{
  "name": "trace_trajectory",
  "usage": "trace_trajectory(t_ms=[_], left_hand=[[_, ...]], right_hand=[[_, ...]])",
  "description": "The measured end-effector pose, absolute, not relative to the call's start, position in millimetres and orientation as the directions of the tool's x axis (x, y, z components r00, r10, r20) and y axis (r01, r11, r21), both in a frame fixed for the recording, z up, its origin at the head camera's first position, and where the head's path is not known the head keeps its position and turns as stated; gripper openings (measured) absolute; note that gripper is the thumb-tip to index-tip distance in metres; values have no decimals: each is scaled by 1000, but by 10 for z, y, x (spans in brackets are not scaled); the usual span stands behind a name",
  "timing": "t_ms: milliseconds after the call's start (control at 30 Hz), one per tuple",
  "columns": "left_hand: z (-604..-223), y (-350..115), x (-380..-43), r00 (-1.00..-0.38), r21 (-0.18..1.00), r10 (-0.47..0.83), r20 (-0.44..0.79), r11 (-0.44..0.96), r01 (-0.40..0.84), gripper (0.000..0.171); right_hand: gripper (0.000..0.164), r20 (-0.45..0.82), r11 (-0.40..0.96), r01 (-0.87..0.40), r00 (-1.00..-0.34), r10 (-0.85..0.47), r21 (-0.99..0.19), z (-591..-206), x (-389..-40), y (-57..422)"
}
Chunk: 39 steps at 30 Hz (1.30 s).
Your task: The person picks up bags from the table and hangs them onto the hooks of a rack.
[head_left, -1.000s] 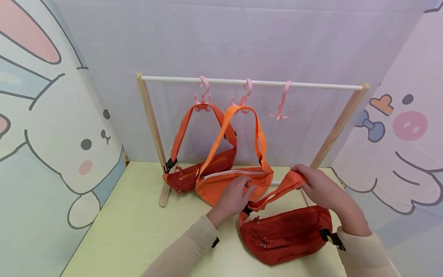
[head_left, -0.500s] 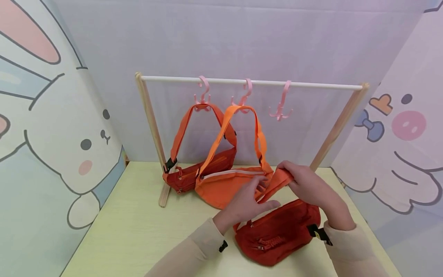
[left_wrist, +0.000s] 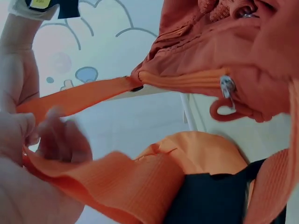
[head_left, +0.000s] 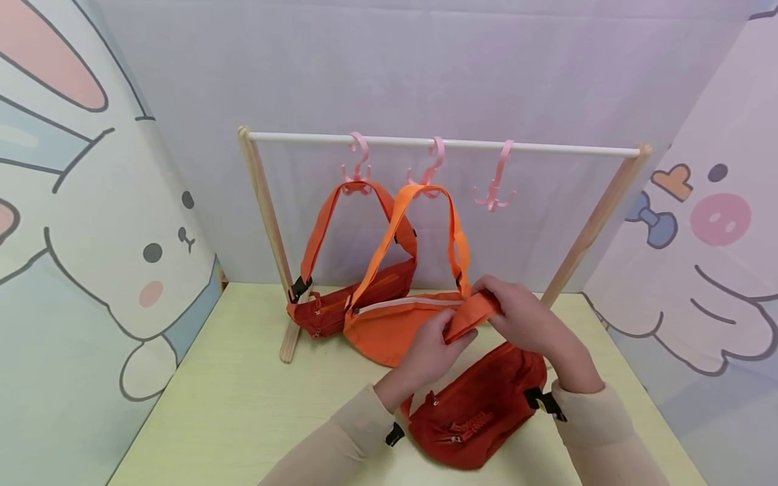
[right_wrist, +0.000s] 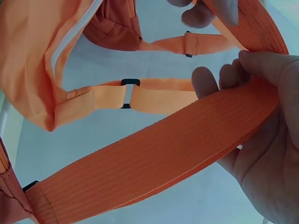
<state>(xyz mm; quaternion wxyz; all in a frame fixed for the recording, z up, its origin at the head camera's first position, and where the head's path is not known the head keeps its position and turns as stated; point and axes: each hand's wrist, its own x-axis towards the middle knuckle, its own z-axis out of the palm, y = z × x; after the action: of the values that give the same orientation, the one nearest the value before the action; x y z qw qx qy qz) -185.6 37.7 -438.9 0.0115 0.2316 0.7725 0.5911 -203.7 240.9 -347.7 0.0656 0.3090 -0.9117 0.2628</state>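
A dark red waist bag [head_left: 480, 405] leans tilted on the table, its orange-red strap [head_left: 473, 314] raised. My right hand [head_left: 525, 320] grips the upper loop of that strap; in the right wrist view the thumb and fingers [right_wrist: 268, 65] pinch the webbing. Close to it, my left hand [head_left: 428, 354] has the strap between thumb and fingers. In the left wrist view, the webbing [left_wrist: 117, 184] runs from my left hand [left_wrist: 28, 182] to a black buckle [left_wrist: 210, 198]. Part of the strap is hidden behind my left hand.
A white rail [head_left: 547, 147] on wooden legs carries pink hooks. An orange waist bag [head_left: 383, 334] hangs from the middle hook [head_left: 434, 162], and a red one [head_left: 334, 310] from the left hook [head_left: 358, 162]. The right hook [head_left: 497, 182] holds nothing.
My right hand has moved left with the strap, drawing the bag left and tilting it. My left hand has moved right from in front of the orange bag and taken hold of the strap.
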Motion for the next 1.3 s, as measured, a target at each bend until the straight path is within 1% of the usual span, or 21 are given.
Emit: trace_trajectory(t_ms=[167,300,400,567,700,867,1033,1300], left_hand=[[-4312,281,-1898,-901,900,294,317,206,384,21],[-4255,200,-1929,-898,884,264,351,222,411,14],[-4214,157,-1952,-900,866,233,369,267,424,13],[-4167,75,-2013,-893,804,208,399,389,450,21],[-4122,-12,-2070,-857,711,224,463,483,511,23],[-4062,-112,-2121,-801,605,264,538,541,584,20],[-4019,-190,-2146,-749,528,311,585,556,643,25],[-3912,-258,-2165,-690,455,373,620,546,703,28]], right_hand=[[33,292,674,-583,-812,-505,-455,-3483,-2090,2426],[32,311,652,-577,-816,-488,-492,-3523,-2141,2453],[30,329,636,-578,-815,-476,-512,-3563,-2180,2496],[29,355,625,-581,-814,-460,-522,-3614,-2230,2561],[29,392,597,-619,-785,-479,-510,-3625,-2247,2587],[30,448,563,-666,-746,-493,-489,-3616,-2250,2620],[32,513,543,-700,-712,-480,-464,-3605,-2253,2660],[30,584,549,-721,-680,-443,-423,-3584,-2277,2721]])
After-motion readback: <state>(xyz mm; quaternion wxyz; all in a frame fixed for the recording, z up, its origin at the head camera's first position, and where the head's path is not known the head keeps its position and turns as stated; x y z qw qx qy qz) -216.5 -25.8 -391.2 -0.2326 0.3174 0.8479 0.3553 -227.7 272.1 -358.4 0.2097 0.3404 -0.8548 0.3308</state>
